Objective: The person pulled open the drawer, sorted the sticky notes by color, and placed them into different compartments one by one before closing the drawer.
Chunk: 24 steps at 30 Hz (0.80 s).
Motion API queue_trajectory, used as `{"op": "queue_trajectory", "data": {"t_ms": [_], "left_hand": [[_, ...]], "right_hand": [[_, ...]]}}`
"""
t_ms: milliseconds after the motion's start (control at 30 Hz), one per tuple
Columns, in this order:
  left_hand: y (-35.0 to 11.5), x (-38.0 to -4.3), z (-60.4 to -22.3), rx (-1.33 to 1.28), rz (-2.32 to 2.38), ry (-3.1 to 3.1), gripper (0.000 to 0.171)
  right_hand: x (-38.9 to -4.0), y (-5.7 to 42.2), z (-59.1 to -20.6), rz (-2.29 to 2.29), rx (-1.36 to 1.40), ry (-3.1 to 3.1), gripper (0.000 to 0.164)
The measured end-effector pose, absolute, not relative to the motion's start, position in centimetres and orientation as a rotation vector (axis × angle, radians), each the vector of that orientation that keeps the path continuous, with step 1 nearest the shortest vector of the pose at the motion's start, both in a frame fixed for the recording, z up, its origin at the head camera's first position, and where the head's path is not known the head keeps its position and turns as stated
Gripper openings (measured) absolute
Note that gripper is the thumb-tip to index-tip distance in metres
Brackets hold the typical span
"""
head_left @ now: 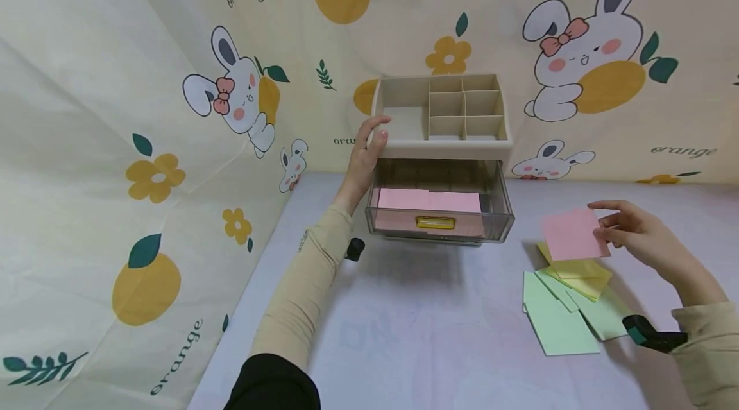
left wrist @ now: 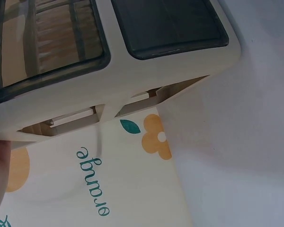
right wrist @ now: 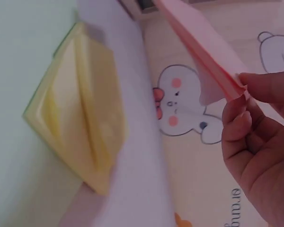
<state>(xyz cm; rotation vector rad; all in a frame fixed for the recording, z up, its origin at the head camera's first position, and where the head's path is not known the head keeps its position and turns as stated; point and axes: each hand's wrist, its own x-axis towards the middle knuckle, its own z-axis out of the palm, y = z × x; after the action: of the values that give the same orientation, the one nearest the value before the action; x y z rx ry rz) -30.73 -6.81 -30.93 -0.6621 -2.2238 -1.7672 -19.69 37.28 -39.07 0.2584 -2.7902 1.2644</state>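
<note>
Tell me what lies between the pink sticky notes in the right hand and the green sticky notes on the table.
Yellow sticky notes lie between them in the head view, resting on the green sticky notes, below the pink sticky notes.

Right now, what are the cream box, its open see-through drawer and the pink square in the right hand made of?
The cream box looks like smooth, satiny plastic: even colour, rounded corners. The open drawer seems clear, shiny plastic with a smoky tint, possibly glass: pink papers show through its front. The pink square looks like matte paper, probably several sheets: its edge shows layers.
</note>
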Motion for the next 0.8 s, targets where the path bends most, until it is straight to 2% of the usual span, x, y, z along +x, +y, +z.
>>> {"op": "queue_trajectory", "data": {"t_ms": [100,467,700,800], "left_hand": [[-6.7,-29.6,-30.2,-0.662,-1.756,-2.228,0.041],[-6.9,-29.5,-30.2,-0.702,-1.756,-2.194,0.042],[-6.8,-29.6,-30.2,-0.709,-1.773,-2.185,0.042],[-6.8,-29.6,-30.2,-0.701,-1.772,-2.191,0.042]], "right_hand": [[-19.5,37.1,-38.5,1.364,0.266,-2.707,0.04],[-19.0,35.1,-36.2,1.525,0.276,-2.467,0.034],[-18.8,33.5,-34.3,2.014,0.545,-1.973,0.032],[-18.7,32.6,-33.3,2.055,0.593,-1.879,0.032]]}}
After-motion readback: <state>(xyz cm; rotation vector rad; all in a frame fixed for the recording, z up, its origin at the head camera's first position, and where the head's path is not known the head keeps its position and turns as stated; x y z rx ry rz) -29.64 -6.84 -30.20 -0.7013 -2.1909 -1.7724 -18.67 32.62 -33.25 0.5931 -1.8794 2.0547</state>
